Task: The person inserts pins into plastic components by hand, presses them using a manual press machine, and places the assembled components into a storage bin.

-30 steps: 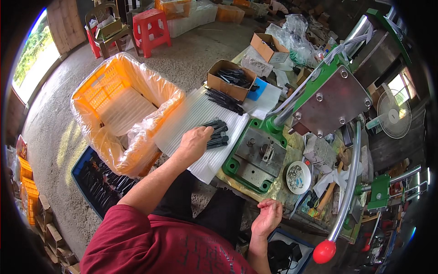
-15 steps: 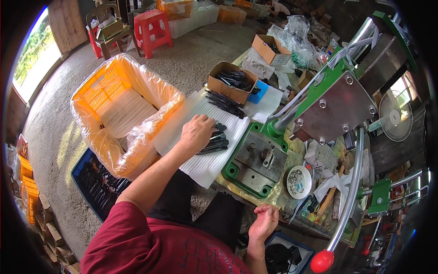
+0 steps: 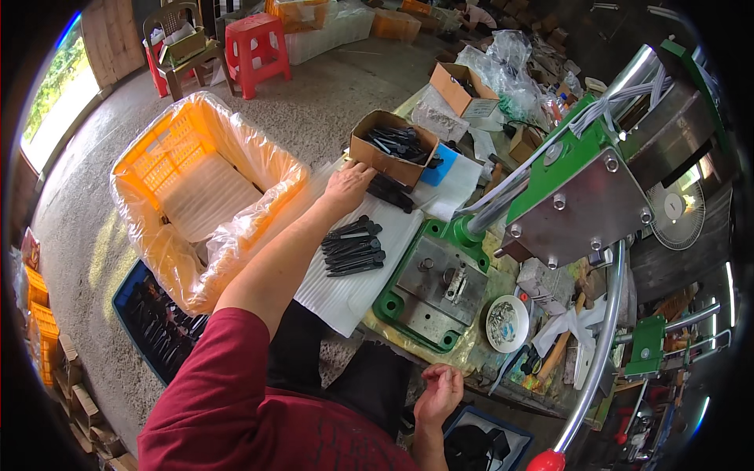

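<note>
My left hand (image 3: 350, 187) reaches forward over the far end of the white foam sheet (image 3: 320, 292). Its fingers curl down onto a row of slim black parts (image 3: 390, 193) beside the cardboard box; the fingertips are partly hidden. Closer to me, a second bunch of the same black parts (image 3: 355, 250) lies side by side on the foam, their rounded heads to the right. More black parts (image 3: 395, 143) fill the cardboard box (image 3: 378, 163). Over my lap, at the table's near edge, my right hand (image 3: 438, 399) hangs loosely curled with nothing visible in it.
A green hand press has a steel base plate (image 3: 428, 314) and a long lever (image 3: 601, 369) with a red knob (image 3: 547, 461). Right of the base stands a white bowl of small metal pieces (image 3: 507, 323). An orange plastic-lined crate (image 3: 169, 145) stands left, above a blue tray (image 3: 140, 302).
My left hand has moved away from the nearer bunch of black parts to the farther row by the box, uncovering the nearer bunch. The view has shifted slightly; my right hand stays low.
</note>
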{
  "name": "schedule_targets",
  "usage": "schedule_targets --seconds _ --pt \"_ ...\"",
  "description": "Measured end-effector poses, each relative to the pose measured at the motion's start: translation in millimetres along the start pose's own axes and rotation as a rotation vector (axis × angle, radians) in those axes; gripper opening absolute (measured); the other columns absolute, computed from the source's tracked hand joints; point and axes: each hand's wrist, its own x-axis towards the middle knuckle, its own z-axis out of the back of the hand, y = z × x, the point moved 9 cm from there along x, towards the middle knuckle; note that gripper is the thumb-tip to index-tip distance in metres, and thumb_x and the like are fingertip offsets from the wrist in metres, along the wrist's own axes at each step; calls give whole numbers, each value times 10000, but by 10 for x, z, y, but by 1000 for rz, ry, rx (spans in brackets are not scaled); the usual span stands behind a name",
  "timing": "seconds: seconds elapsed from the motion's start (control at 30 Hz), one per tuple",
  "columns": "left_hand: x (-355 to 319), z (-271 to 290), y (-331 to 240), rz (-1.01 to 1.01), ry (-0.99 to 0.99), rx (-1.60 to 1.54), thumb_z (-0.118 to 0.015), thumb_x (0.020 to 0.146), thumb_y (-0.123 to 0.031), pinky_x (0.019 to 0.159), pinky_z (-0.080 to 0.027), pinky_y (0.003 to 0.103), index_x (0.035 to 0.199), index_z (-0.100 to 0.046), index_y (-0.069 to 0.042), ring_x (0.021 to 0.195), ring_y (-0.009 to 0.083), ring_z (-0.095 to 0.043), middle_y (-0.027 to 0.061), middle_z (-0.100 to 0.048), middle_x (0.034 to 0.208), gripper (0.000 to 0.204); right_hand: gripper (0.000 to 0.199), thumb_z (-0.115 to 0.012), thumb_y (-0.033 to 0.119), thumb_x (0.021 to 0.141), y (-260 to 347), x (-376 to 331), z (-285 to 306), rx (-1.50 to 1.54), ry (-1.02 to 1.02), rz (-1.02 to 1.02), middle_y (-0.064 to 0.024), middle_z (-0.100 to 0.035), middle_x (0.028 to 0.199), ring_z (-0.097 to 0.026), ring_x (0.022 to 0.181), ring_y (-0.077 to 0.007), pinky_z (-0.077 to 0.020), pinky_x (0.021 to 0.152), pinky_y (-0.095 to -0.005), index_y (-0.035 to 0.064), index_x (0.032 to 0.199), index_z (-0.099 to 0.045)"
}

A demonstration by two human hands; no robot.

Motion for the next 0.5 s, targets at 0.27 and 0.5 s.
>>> schedule_targets --seconds 0.27,0.5 --pt "-40 -67 -73 -43 146 72 -538 696 -73 718 -365 344 938 -529 -117 940 203 -452 21 -500 903 247 127 -408 97 824 -52 29 -101 28 22 -21 -101 -493 712 -469 659 -160 -380 632 -262 2 756 -459" --pt "-150 -57 -212 -149 198 137 -539 706 -89 728 -352 335 869 -541 -111 898 198 -460 25 -500 867 165 140 -405 114 827 -49 8 -135 4 37 -14 -101 -484 701 -462 652 -159 -381 620 -265 2 757 -453"
